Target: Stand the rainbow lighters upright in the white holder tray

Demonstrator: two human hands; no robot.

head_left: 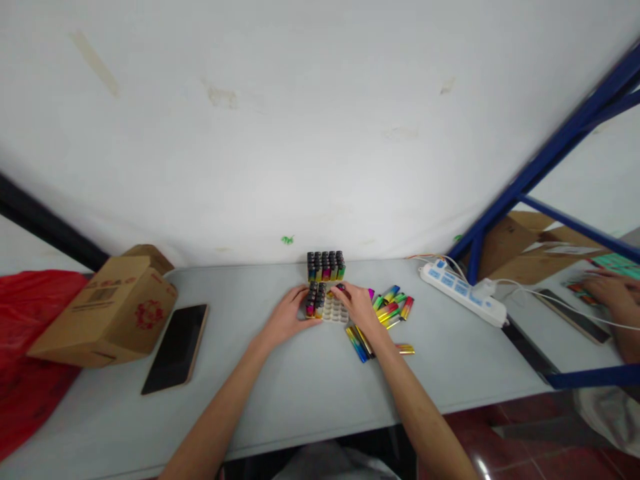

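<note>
A pale tray (pixel 336 312) with round slots lies on the table, its left part filled with upright black-topped lighters (pixel 315 301). My left hand (pixel 286 319) grips the tray's left side, thumb along the front edge and fingers behind. Over the slots on the right, my right hand (pixel 361 308) pinches a lighter (pixel 341 287) by its dark top; the hand hides most of it. Right behind the tray stands a full block of upright lighters (pixel 326 267). Loose shiny multicoloured lighters (pixel 387 311) are scattered beside and under my right forearm.
A white power strip (pixel 463 293) with cables lies at right, by a blue metal frame (pixel 530 170). Left are a dark tablet (pixel 175 348), a cardboard box (pixel 107 313) and a red bag (pixel 35 347). Beyond the frame, another person's hand (pixel 607 287) shows. A wall rises behind the table.
</note>
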